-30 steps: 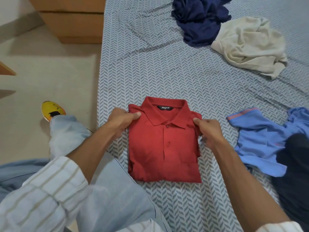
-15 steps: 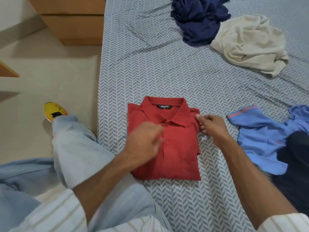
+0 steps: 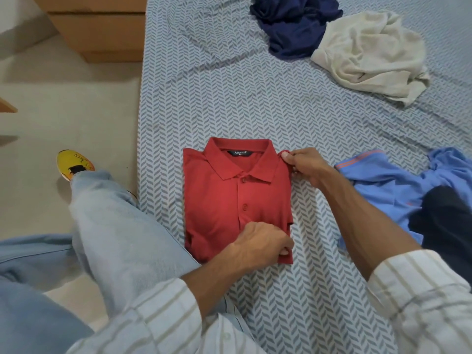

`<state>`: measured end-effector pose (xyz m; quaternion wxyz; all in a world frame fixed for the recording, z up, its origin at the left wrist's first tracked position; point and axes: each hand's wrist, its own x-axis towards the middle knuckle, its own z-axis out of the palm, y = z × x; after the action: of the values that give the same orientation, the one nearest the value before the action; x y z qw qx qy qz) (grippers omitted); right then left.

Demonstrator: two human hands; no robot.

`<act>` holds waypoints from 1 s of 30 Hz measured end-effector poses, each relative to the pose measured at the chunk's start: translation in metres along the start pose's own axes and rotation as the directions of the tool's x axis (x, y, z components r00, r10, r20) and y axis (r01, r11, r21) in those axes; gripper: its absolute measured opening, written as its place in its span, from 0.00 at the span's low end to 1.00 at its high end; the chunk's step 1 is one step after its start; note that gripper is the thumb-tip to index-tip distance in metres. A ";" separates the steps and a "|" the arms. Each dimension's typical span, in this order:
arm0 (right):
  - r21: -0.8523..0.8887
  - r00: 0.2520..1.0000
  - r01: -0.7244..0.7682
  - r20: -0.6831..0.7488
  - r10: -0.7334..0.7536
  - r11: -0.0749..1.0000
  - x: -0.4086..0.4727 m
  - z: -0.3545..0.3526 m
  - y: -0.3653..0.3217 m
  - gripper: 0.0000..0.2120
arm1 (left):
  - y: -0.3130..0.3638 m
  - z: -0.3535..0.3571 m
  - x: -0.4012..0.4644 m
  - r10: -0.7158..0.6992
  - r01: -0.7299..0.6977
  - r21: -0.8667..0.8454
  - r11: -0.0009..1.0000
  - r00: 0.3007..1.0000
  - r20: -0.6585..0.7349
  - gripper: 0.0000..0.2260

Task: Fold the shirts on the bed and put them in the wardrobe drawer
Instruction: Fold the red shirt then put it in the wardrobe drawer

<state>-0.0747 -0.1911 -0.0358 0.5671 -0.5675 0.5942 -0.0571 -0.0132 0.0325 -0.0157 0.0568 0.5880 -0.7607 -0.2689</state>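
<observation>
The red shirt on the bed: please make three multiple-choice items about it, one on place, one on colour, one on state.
1. Where does the right hand hold the red shirt?
A. top right corner
B. bottom left corner
C. collar label

2. What colour is the crumpled shirt to its right?
A. green
B. light blue
C. yellow

3. The red shirt is:
A. crumpled
B. hanging
C. folded, collar up

Answers: 1 A, its fingers pinch the shoulder edge; 2 B, blue with an orange stripe; 3 C, a neat rectangle while the left hand grips the lower right corner.
</observation>
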 end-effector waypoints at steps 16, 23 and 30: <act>0.130 0.996 -0.071 -0.039 0.077 0.989 -0.067 0.022 0.024 0.17 | -0.119 -0.072 -0.075 -0.954 0.694 -0.679 0.239 0.297 -0.032 0.26; 0.086 0.987 -0.156 0.059 0.151 0.984 -0.073 0.033 0.012 0.16 | -0.135 -0.077 -0.066 -0.888 0.565 -0.818 0.106 0.424 0.177 0.18; 0.181 0.987 -0.070 0.152 0.043 0.981 -0.076 0.024 0.020 0.17 | -0.122 -0.071 -0.062 -0.836 0.341 -0.919 0.198 0.548 0.023 0.13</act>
<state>-0.0911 -0.1143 -0.0125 0.6613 -0.4978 0.5585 -0.0538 0.1396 0.0457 0.0013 0.4132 0.7766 -0.1741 -0.4425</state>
